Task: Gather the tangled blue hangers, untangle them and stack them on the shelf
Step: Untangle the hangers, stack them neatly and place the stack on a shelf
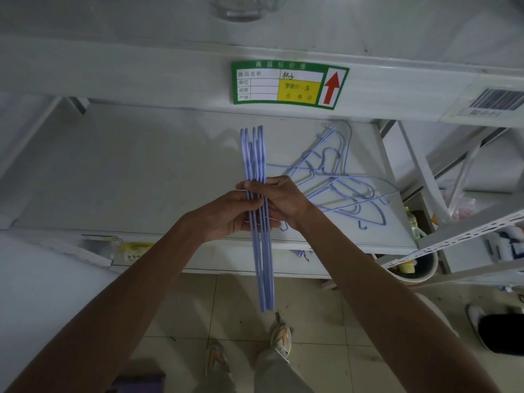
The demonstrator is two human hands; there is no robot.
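A bundle of several blue hangers (259,154) stands edge-on in front of me, pressed together between both hands above the front of the white shelf (127,171). My left hand (226,215) cups the bundle from the left, and my right hand (279,198) clamps it from the right. The bundle's lower ends reach down past the shelf edge toward the floor. To the right on the shelf lies a loose tangle of blue hangers (340,182), flat, with hooks and arms crossing each other.
An upper shelf edge carries a green and yellow price label (289,85) with a red arrow. A neighbouring white rack (467,236) stands at the right, with a bucket (416,269) under it. My shoes (280,338) stand on the tiled floor below.
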